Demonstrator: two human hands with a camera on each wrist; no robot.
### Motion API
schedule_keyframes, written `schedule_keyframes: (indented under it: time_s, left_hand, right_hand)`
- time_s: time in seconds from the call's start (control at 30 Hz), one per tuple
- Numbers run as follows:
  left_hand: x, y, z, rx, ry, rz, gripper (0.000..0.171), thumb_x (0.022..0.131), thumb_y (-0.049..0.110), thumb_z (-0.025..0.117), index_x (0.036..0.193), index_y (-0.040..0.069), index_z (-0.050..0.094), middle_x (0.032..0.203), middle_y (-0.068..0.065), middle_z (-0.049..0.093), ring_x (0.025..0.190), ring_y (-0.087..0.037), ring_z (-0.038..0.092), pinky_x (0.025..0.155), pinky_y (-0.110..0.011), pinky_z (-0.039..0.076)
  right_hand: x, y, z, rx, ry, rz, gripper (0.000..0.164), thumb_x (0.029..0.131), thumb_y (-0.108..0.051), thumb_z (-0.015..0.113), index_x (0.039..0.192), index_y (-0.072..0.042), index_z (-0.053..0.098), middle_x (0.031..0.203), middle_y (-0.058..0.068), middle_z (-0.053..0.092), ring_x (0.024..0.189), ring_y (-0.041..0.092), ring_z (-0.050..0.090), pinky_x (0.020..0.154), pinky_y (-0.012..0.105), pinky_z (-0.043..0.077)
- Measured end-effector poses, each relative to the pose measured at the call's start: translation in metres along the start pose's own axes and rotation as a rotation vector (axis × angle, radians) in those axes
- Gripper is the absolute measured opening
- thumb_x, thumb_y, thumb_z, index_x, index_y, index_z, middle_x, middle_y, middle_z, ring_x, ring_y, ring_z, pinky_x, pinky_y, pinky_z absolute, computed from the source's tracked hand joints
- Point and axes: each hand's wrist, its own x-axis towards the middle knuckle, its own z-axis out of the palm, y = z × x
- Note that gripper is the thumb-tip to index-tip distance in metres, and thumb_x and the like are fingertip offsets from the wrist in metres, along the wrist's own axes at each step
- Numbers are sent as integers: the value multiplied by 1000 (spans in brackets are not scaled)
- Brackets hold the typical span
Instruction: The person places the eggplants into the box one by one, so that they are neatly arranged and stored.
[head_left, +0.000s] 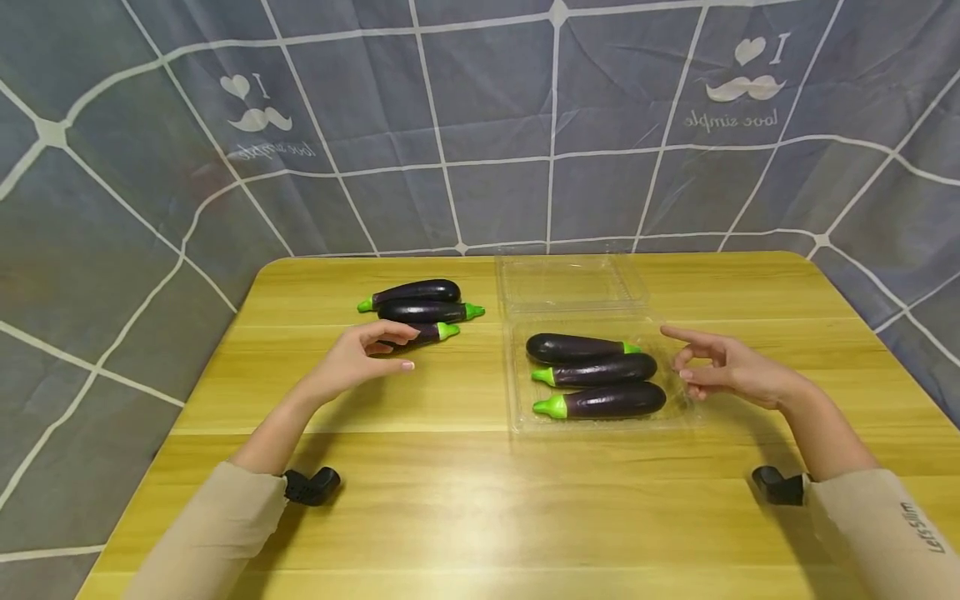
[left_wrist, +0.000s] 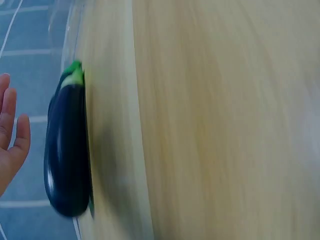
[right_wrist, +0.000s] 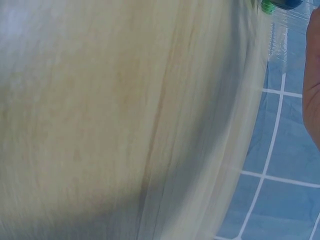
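Our left hand (head_left: 354, 360) is holding nothing, its fingers curving near the front loose eggplant (head_left: 422, 335). Our right hand (head_left: 733, 372) is waiting beside the clear box (head_left: 517, 400), perhaps for steadying; we cannot tell if it is gripping. On the bench (head_left: 420, 500), the open box is holding three eggplants (head_left: 603, 371), lying side by side, probably for fitting snugly.

Nearest loose eggplant (head_left: 423, 334) partly hidden by left hand (head_left: 358, 357), right hand (right_wrist: 313, 85) cut off in right wrist view, worktop (right_wrist: 90, 125) blurred there
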Motion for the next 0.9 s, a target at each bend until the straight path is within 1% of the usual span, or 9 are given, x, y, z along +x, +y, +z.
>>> schedule_keyframes:
  time_s: [0.13,0.27,0.37,0.43,0.63,0.73,0.9]
  left_hand:
    - [-6,-8,-15,14,47,-18,46,81,15,74,121,-1,58,123,-16,56,114,-33,49,96,-45,39]
    - [-9,-15,-27,37,94,-38,47,81,15,73,122,-1,57,124,-14,56,114,-28,48,97,-45,37]
    - [-11,-19,-33,43,111,-46,47,81,14,73,123,-1,57,125,-15,55,116,-25,47,97,-45,37]
    - [-12,-22,-35,47,117,-52,47,81,14,73,123,-1,57,126,-16,55,116,-26,46,97,-46,37]
    - [-11,-30,-40,55,130,-72,51,81,13,73,125,-3,54,129,-19,52,120,-32,43,97,-50,36]
    - [-9,-32,-43,59,128,-100,51,81,13,74,126,-2,55,131,-19,51,123,-35,41,99,-52,35]
    - [-6,-33,-46,88,105,-150,54,80,17,75,127,1,54,135,-18,47,125,-38,38,102,-52,31]
  right_hand:
    - [0,-2,0,-5,-1,1,66,94,7,45,148,1,9,101,11,51,72,13,59,63,29,53]
    - [0,-2,0,-7,-1,3,66,94,8,45,148,2,9,101,11,51,72,12,59,63,29,53]
    - [0,-3,0,-10,0,4,66,94,7,45,147,3,8,101,11,51,71,12,59,63,28,53]
    - [0,-3,0,-15,0,5,66,94,7,46,147,4,7,101,12,51,71,12,59,62,28,53]
    - [-1,-5,0,-20,-4,5,65,94,7,45,147,3,8,101,12,51,72,12,59,63,29,54]
    - [-1,-5,0,-14,-5,5,65,94,7,45,148,2,9,101,11,51,72,12,59,64,29,54]
    - [0,-5,-1,-4,-11,3,65,94,7,45,148,1,9,101,11,51,72,12,59,64,29,53]
